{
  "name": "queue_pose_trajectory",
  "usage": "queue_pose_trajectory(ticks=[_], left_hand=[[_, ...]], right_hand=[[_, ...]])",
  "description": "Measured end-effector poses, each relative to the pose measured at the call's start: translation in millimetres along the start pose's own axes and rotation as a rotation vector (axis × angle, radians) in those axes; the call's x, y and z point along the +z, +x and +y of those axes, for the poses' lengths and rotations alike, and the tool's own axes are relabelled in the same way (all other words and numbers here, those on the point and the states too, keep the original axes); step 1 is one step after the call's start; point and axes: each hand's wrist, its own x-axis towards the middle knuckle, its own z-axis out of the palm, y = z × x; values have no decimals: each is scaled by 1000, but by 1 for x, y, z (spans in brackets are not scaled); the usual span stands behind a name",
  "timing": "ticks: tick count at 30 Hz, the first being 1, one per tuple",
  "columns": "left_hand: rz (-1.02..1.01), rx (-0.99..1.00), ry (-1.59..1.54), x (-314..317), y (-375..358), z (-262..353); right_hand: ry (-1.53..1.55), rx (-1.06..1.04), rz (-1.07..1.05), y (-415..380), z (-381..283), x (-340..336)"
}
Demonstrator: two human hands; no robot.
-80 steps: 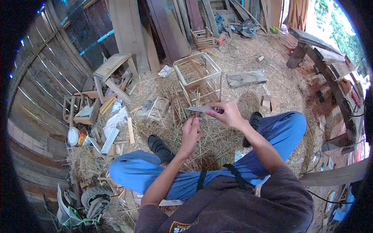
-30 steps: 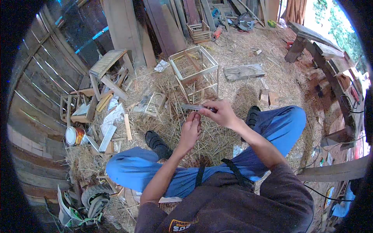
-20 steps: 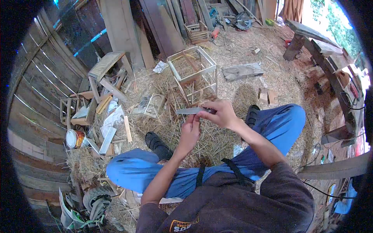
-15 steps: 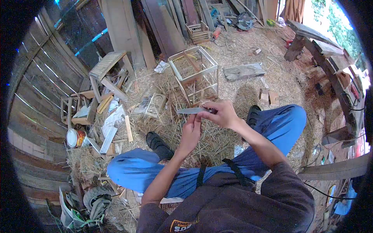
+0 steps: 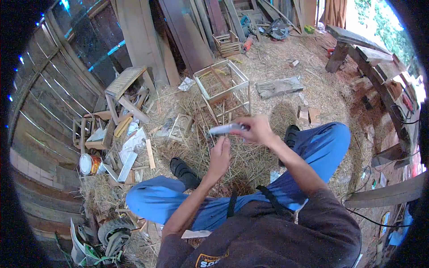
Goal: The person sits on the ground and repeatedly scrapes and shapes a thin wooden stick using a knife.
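My right hand [image 5: 259, 130] is wrapped round the handle of a knife [image 5: 223, 129], whose blade points left and is blurred by motion. Just below the blade, my left hand [image 5: 220, 157] is closed with its thumb on top. Whatever its fingers hold, if anything, is too small or hidden to make out. A small gap shows between the blade and the left thumb. Both hands are held over the straw-covered floor [image 5: 243, 167], between my knees. Beyond them stands a small open wooden frame [image 5: 229, 91].
A wooden stool [image 5: 126, 81] and scrap boards lie left, near a paint can [image 5: 85, 164]. A weathered plank [image 5: 280, 87] rests on the floor ahead. At the back is a circular saw [image 5: 279, 29]. A heavy timber bench [image 5: 357, 39] stands right; tall boards [image 5: 138, 40] lean behind.
The knife has lifted slightly off the left fingers and its blade has blurred. My left hand has dropped a little, its fingers more curled. The view has shifted slightly.
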Motion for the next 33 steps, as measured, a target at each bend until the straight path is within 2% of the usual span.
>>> queue_pose_trajectory(ticks=[4, 10, 13, 16, 22, 25, 28, 31, 33], left_hand=[[-39, -52, -82, 0, -1, 11], [-33, -55, -195, -4, -1, 8], [-1, -61, -191, -2, -2, 19], [-43, -94, -355, -1, 0, 11], [-23, -143, -332, -3, 1, 14], [-29, -130, -349, -1, -2, 15], [18, -110, -343, 2, -5, 14], [26, -18, -299, 8, -15, 9], [39, -102, -253, 8, -21, 27]], right_hand=[[-40, 102, -44, 1, -6, -5], [418, 181, -94, -1, -19, 1], [479, 181, -73, -3, -6, 14], [365, 169, -129, -1, -18, 4], [330, 265, -185, 0, -30, -1], [240, 226, -104, 0, -38, -5], [232, 136, -115, 1, -30, -6], [172, 0, -63, -1, -24, -11], [83, -23, -55, -1, -19, -11]])
